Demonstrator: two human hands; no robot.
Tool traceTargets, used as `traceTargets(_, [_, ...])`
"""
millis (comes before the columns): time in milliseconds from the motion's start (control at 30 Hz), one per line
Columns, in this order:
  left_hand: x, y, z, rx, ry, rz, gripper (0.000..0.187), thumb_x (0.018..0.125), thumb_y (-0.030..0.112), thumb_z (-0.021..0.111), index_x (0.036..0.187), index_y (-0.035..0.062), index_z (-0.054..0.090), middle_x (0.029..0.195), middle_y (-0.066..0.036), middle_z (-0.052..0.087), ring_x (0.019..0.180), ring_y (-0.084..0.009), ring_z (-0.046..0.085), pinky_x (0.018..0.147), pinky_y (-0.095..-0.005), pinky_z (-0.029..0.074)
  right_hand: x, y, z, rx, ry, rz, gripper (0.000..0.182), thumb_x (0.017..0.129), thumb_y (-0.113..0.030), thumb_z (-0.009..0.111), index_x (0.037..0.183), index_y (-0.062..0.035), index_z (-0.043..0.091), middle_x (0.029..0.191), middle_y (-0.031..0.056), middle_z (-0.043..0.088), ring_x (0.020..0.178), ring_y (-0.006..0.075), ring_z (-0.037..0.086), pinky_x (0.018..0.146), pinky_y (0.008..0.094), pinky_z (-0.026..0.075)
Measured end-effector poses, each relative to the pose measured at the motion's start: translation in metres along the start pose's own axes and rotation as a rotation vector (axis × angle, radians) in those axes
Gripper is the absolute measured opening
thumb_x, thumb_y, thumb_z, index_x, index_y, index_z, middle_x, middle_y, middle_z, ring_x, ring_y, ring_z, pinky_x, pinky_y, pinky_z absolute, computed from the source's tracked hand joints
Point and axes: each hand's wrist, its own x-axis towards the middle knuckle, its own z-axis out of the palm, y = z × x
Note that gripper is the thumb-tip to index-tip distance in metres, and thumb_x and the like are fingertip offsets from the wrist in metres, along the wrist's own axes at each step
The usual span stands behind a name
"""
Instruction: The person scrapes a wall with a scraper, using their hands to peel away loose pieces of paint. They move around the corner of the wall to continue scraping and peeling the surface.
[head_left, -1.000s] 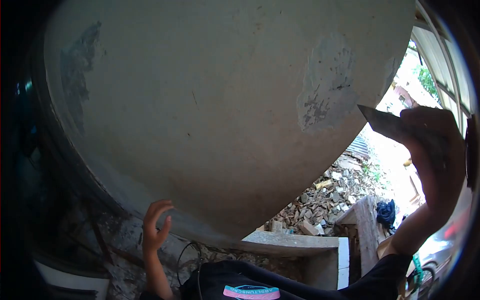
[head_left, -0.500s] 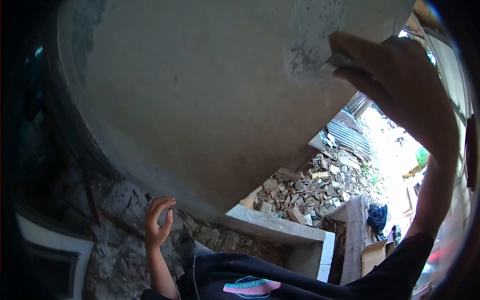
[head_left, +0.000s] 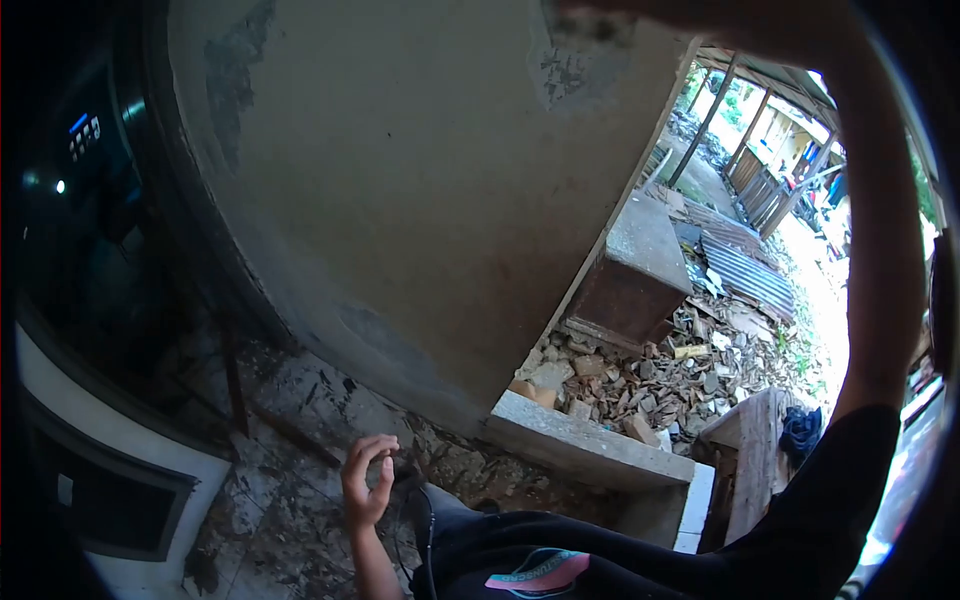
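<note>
One bare right hand [head_left: 740,25], blurred and cut off above, reaches across the upper right of the broad beige plastered wall [head_left: 400,210]; its grip cannot be told. One bare left hand [head_left: 365,488] is below the wall, empty, fingers curled narrowly. The step appears to be wall-surface work, calling for a controlled reach. Two rough grey patches [head_left: 232,80] [head_left: 565,75] mark the wall's upper part. Beyond its right edge lies one brown-grey rubble heap [head_left: 650,385].

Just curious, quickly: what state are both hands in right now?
Left hand: open, loosely curled, nothing seen in it.
Right hand: blurred and cut off at the top; can't tell.
</note>
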Motion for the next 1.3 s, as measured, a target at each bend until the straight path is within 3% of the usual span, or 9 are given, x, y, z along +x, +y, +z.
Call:
traceTargets(133, [-0.008, 0.004, 0.000, 0.026, -0.019, 0.049, 0.020, 0.095, 0.004, 0.059, 0.113, 0.0018, 0.067, 0.113, -0.013, 0.068, 0.103, -0.0259, 0.066, 0.088, -0.0363, 0.054, 0.004, -0.012, 0.024, 0.227, -0.465, 0.034, 0.024, 0.099, -0.027, 0.056, 0.103, -0.0057, 0.065, 0.095, 0.0148, 0.070, 0.090, 0.0321, 0.069, 0.080, 0.0466, 0.053])
traceTargets(300, [-0.011, 0.015, -0.021, 0.044, -0.052, 0.067, 0.019, 0.093, 0.003, 0.059, 0.111, 0.0012, 0.066, 0.112, -0.013, 0.069, 0.100, -0.0256, 0.067, 0.088, -0.0354, 0.053, -0.007, -0.030, -0.050, 0.156, -0.231, 0.138, 0.022, 0.098, -0.027, 0.056, 0.102, -0.0073, 0.066, 0.092, 0.0139, 0.071, 0.087, 0.0338, 0.069, 0.078, 0.0473, 0.053])
traceTargets(367, [-0.012, 0.017, -0.036, 0.054, -0.064, 0.084, 0.019, 0.093, 0.003, 0.060, 0.111, 0.0008, 0.066, 0.111, -0.012, 0.069, 0.100, -0.0251, 0.067, 0.088, -0.0351, 0.053, -0.019, 0.019, 0.013, 0.084, 0.141, 0.229, 0.034, 0.097, -0.025, 0.068, 0.127, -0.0118, 0.067, 0.104, 0.0079, 0.075, 0.085, 0.0246, 0.076, 0.085, 0.0392, 0.061])
traceTargets(567, [-0.013, 0.021, -0.097, 0.100, -0.058, 0.039, 0.020, 0.093, 0.003, 0.060, 0.111, 0.0001, 0.066, 0.109, -0.013, 0.068, 0.096, -0.0230, 0.066, 0.085, -0.0334, 0.053, 0.000, -0.004, 0.033, -0.007, -0.318, 0.299, 0.031, 0.099, -0.029, 0.064, 0.124, -0.0109, 0.068, 0.101, 0.0076, 0.075, 0.081, 0.0232, 0.075, 0.080, 0.0396, 0.062])
traceTargets(700, [-0.019, 0.015, -0.141, 0.061, -0.036, -0.030, 0.020, 0.094, 0.002, 0.059, 0.112, -0.0006, 0.067, 0.107, -0.012, 0.068, 0.095, -0.0211, 0.066, 0.084, -0.0323, 0.053, -0.016, 0.003, 0.006, 0.060, 0.309, 0.321, 0.024, 0.097, -0.028, 0.065, 0.111, -0.0094, 0.069, 0.093, 0.0089, 0.075, 0.087, 0.0235, 0.074, 0.078, 0.0425, 0.060])
traceTargets(833, [-0.008, 0.003, -0.166, 0.077, -0.090, -0.005, 0.019, 0.094, 0.002, 0.059, 0.112, -0.0006, 0.067, 0.106, -0.012, 0.068, 0.094, -0.0208, 0.066, 0.084, -0.0321, 0.053, -0.002, -0.013, 0.032, 0.010, -0.240, 0.394, 0.026, 0.093, -0.022, 0.069, 0.118, -0.0155, 0.072, 0.094, 0.0119, 0.072, 0.091, 0.0285, 0.073, 0.082, 0.0452, 0.059])
traceTargets(1033, [0.023, 0.023, -0.194, 0.111, -0.243, 0.019, 0.019, 0.094, 0.001, 0.060, 0.110, -0.0005, 0.069, 0.104, -0.012, 0.069, 0.093, -0.0217, 0.067, 0.085, -0.0326, 0.053, -0.021, -0.024, 0.009, -0.048, 0.079, 0.467, 0.031, 0.090, -0.027, 0.074, 0.118, -0.0146, 0.069, 0.096, 0.0113, 0.073, 0.095, 0.0302, 0.073, 0.083, 0.0465, 0.058])
traceTargets(1133, [0.042, 0.021, -0.200, 0.133, -0.315, 0.116, 0.019, 0.093, 0.001, 0.060, 0.110, 0.0000, 0.069, 0.104, -0.012, 0.070, 0.093, -0.0231, 0.068, 0.086, -0.0335, 0.053, -0.005, -0.041, 0.008, 0.115, -0.199, 0.646, 0.030, 0.090, -0.027, 0.074, 0.115, -0.0127, 0.067, 0.093, 0.0099, 0.073, 0.093, 0.0298, 0.073, 0.081, 0.0452, 0.059])
traceTargets(1300, [0.055, 0.035, -0.201, 0.162, -0.373, 0.190, 0.020, 0.092, 0.002, 0.060, 0.110, 0.0006, 0.069, 0.104, -0.012, 0.071, 0.095, -0.0252, 0.069, 0.087, -0.0350, 0.054, -0.015, -0.052, 0.020, -0.074, -0.134, 0.502, 0.025, 0.093, -0.027, 0.070, 0.114, -0.0130, 0.066, 0.093, 0.0109, 0.073, 0.089, 0.0331, 0.073, 0.078, 0.0448, 0.059])
